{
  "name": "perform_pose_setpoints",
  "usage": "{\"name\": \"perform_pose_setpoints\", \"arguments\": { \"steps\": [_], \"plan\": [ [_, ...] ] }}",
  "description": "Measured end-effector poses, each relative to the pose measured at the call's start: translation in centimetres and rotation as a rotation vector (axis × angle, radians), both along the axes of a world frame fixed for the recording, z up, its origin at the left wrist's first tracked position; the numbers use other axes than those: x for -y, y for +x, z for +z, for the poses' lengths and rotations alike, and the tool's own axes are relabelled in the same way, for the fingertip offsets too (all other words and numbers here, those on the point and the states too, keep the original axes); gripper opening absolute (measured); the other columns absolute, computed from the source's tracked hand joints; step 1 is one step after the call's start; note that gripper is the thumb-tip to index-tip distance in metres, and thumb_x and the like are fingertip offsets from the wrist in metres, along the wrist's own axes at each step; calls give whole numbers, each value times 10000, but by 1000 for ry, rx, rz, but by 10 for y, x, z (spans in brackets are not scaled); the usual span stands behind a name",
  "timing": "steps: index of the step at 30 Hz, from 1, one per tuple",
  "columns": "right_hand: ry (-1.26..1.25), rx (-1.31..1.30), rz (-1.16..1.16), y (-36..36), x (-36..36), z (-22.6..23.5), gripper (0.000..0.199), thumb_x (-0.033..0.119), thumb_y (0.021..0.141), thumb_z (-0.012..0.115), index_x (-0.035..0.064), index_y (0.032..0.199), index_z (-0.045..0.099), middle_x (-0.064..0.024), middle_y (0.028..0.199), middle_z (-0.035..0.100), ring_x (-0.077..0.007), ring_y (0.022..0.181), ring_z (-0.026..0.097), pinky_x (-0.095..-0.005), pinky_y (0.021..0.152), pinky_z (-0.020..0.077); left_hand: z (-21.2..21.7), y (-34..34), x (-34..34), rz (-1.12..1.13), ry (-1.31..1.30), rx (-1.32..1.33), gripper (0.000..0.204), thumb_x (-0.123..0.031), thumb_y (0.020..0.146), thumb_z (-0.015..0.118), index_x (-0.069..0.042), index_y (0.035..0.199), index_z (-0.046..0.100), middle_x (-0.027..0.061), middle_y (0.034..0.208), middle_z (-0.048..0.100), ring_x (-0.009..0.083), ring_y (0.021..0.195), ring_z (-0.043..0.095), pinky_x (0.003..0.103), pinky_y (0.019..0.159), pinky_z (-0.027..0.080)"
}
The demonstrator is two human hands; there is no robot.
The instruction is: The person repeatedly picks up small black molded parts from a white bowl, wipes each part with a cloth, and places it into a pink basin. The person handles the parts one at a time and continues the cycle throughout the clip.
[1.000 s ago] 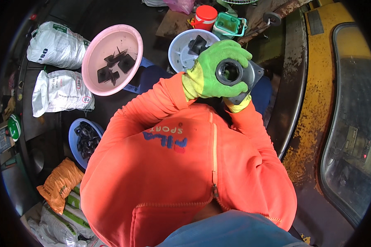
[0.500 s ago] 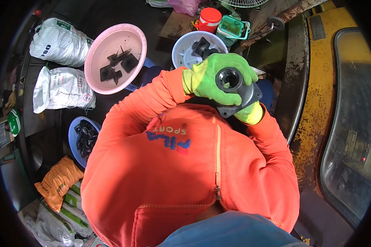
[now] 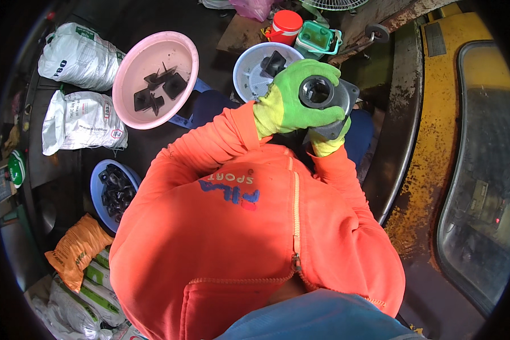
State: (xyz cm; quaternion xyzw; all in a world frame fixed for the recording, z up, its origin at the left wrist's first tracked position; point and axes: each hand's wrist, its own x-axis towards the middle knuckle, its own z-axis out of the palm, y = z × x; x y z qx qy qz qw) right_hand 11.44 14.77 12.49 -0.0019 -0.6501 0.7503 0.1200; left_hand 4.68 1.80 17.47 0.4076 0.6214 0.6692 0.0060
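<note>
In green gloves with yellow cuffs, both my hands meet in front of my chest. My left hand (image 3: 303, 93) wraps round a black plastic part (image 3: 348, 99), a round hollow collar on a square flange with corner holes. The collar's opening faces up between my thumb and fingers. My right hand (image 3: 331, 144) is under the flange's near edge, closed against it; most of its fingers are hidden behind the part. Just beyond my left hand, a white basket (image 3: 245, 71) holds more black parts (image 3: 273, 63).
A pink basin (image 3: 124, 93) with several black pieces (image 3: 174, 85) stands at the left, beside white sacks (image 3: 79, 56). Below it are a blue basin (image 3: 99, 195) of dark parts and an orange bag (image 3: 79, 252). A red-lidded jug (image 3: 285, 27) stands far off; a rusty yellow machine (image 3: 425, 187) flanks my right.
My right hand and forearm have moved left and slightly up, closer under the part. The part has turned and tilted in my left hand. A pale pointed edge beside it has gone from sight.
</note>
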Motion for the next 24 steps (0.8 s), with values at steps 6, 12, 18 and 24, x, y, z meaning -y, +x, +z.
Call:
{"name": "perform_pose_setpoints", "arguments": {
  "steps": [6, 12, 18, 24],
  "plan": [
    [636, -90, 53, 4, 3, 44, 397, 244, 854, 630, 81, 1211, 568, -84, 1162, 618, -229, 1080, 616, -344, 885, 495, 3, -1, 6, -44, -1, -72, 451, -131, 666, 837, -56, 1059, 630, 124, 1188, 642, 266, 1060, 609, 383, 898, 492],
    [859, -342, 48, 6, 5, 70, 294, 207, 777, 673, 77, 1041, 668, -91, 955, 687, -288, 895, 682, -389, 756, 540, 7, -1, 14, -203, 14, -79, 436, -139, 677, 821, -62, 1060, 628, 129, 1187, 638, 278, 1107, 579, 392, 939, 462],
    [640, -249, 184, 13, 10, 69, 359, 134, 792, 652, 69, 1144, 626, -79, 1048, 661, -266, 999, 651, -356, 840, 516, 6, -3, 17, -314, 21, -5, 436, -138, 678, 813, -57, 1065, 630, 129, 1207, 628, 276, 1099, 586, 389, 932, 466],
    [643, -154, 281, 19, 1, 58, 435, 117, 797, 656, 67, 1222, 575, -83, 1152, 625, -235, 1096, 611, -338, 901, 493, 6, -2, 19, -392, 21, 161, 405, -151, 683, 801, -49, 1041, 641, 125, 1186, 639, 257, 1080, 601, 373, 928, 470]
  ]
}}
